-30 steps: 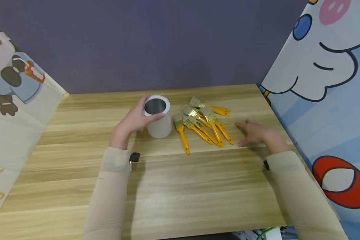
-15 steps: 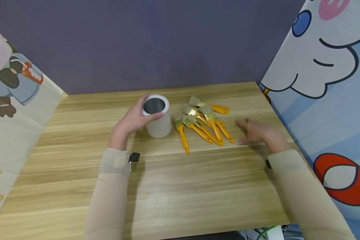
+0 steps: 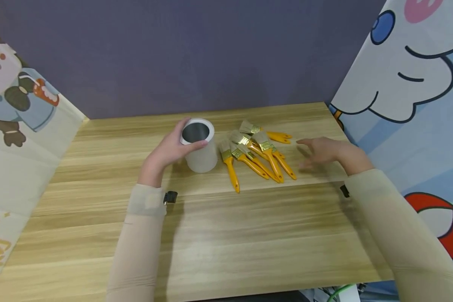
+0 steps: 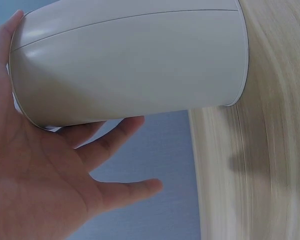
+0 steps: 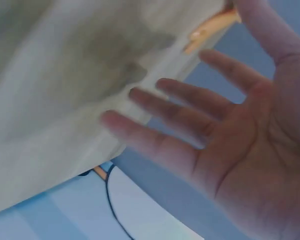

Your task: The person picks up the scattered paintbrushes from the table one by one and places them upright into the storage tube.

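A white cylindrical container (image 3: 202,158) with a dark, hollow inside stands upright on the table. My left hand (image 3: 167,150) holds it at the top from the left, thumb across the near side of the rim. In the left wrist view, the container's smooth side (image 4: 135,65) shows a seam, and some fingers reach along it while one sticks out free. Several flat paintbrushes (image 3: 232,174) with yellow handles and pale bristles lie in an overlapping pile right of the container. Beside the handles, my right hand (image 3: 330,152) hovers with fingers extended, holding nothing; its palm (image 5: 262,145) faces the camera.
The wooden table (image 3: 272,239) meets a dark blue-grey wall (image 3: 211,54) at the back. Cartoon-printed panels flank it, one on the left (image 3: 7,167) and one close to the right arm (image 3: 396,155). Cables (image 3: 339,290) show below the front edge.
My right hand has risen a little and shifted slightly back and to the right, its wrist turning. The left hand keeps its hold on the container, and the brushes stay in place.
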Available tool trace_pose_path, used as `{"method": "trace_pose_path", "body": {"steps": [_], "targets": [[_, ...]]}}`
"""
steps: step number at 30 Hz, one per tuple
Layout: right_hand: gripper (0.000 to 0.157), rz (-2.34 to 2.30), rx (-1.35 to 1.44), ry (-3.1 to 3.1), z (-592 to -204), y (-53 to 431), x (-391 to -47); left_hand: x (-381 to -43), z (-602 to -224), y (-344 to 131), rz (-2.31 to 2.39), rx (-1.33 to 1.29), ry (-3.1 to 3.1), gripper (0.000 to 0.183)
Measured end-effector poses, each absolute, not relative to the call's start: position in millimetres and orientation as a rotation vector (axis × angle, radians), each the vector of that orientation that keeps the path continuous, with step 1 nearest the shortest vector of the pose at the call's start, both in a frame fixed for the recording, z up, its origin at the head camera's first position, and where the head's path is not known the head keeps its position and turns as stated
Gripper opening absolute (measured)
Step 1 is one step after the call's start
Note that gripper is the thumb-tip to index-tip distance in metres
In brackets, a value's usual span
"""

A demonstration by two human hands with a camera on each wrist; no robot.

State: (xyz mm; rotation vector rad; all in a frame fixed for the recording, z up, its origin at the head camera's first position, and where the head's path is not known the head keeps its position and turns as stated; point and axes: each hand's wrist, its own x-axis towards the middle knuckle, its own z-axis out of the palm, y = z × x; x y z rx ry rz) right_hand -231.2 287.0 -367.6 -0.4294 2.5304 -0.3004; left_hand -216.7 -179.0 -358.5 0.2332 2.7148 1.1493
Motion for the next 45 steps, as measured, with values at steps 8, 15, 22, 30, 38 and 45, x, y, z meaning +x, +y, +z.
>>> {"method": "trace_pose_path", "body": {"steps": [8,15,22,30,38,45], "targets": [[0.091,-0.468,-0.539,2.621,-355,253,-256,-219,-358,-180,1.171,0.249,2.716,0.113],[0.083,-0.441,-0.569,2.757,-370,225,-272,-218,-362,-180,1.216,0.254,2.718,0.111],[0.075,-0.179,-0.633,2.864,-397,206,-274,-214,-366,-181,1.225,0.224,2.711,0.111],[0.063,-0.141,-0.647,2.915,-403,206,-268,-216,-364,-180,1.224,0.242,2.711,0.112],[0.052,-0.105,-0.764,2.863,-399,217,-263,-215,-363,-178,1.217,0.249,2.711,0.113],[0.045,-0.113,-0.883,2.812,-390,224,-259,-214,-362,-180,1.206,0.237,2.714,0.112]]}}
